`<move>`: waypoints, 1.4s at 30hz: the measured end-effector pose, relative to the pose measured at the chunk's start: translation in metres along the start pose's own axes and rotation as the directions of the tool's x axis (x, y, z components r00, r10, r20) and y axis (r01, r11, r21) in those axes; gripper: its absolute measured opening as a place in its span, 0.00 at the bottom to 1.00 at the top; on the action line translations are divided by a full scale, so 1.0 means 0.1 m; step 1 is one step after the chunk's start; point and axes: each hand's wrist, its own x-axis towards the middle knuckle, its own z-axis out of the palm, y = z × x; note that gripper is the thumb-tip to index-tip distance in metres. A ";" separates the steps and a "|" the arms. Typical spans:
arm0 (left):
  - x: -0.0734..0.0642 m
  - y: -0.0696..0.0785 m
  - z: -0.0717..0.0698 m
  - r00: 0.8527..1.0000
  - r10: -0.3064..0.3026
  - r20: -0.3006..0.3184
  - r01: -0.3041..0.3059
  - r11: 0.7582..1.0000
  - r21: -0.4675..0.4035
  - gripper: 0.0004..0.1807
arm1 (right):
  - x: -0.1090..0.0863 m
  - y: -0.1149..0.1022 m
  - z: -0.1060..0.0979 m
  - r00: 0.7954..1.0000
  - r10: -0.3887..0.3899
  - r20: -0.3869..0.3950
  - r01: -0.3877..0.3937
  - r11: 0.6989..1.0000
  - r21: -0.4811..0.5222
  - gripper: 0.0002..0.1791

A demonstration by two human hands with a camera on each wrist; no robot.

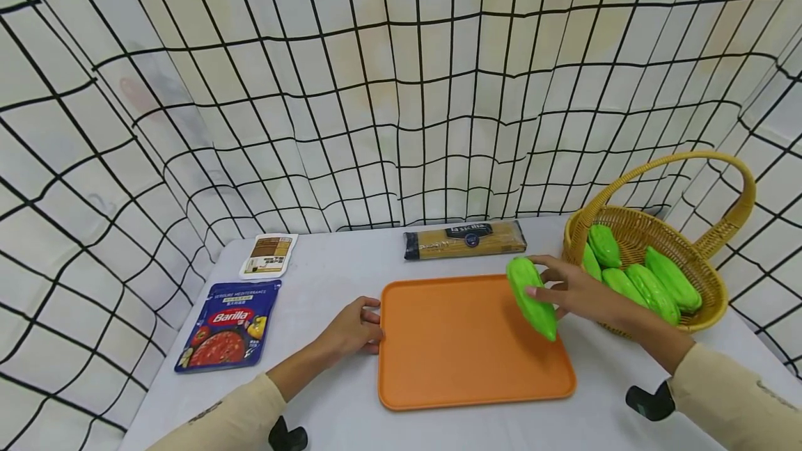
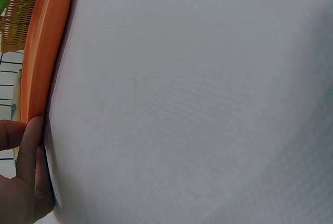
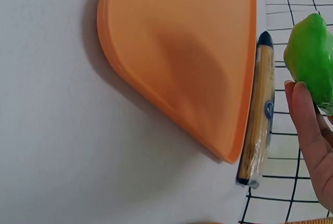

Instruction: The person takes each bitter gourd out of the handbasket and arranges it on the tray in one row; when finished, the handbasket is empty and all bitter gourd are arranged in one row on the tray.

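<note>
My right hand [image 1: 573, 287] holds a bright green, ridged, elongated vegetable [image 1: 531, 296] above the right part of an orange tray [image 1: 464, 346]. In the right wrist view, the fingers [image 3: 302, 112] bear against the underside of the green vegetable [image 3: 312, 57], whose shadow falls on the tray [image 3: 171, 42]. My left hand [image 1: 352, 329] is at the tray's left edge; in the left wrist view its thumb and fingers grip the rim. More green vegetables [image 1: 651, 291] of the same look lie in a wicker basket [image 1: 717, 291] beside my right forearm.
Behind the tray lies a pack of spaghetti [image 1: 466, 240]. To the left are a blue Barilla pouch [image 1: 228, 326] and a brown-and-white packet [image 1: 269, 256]. The basket's tall handle [image 1: 742, 207] arches up at the right. Black netting over white sheeting encloses the white table [image 1: 326, 256].
</note>
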 end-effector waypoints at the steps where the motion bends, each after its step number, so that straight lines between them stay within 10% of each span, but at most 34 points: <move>1: 0.00 0.00 0.00 1.000 0.001 -0.001 -0.001 1.000 0.002 0.34 | 0.02 0.00 0.02 1.000 0.003 0.002 -0.003 1.000 0.000 0.39; 42: 0.00 -0.02 -0.01 1.000 0.007 -0.002 -0.007 1.000 -0.002 0.34 | 0.65 -0.23 0.74 0.988 0.109 0.110 -0.124 0.982 0.145 0.40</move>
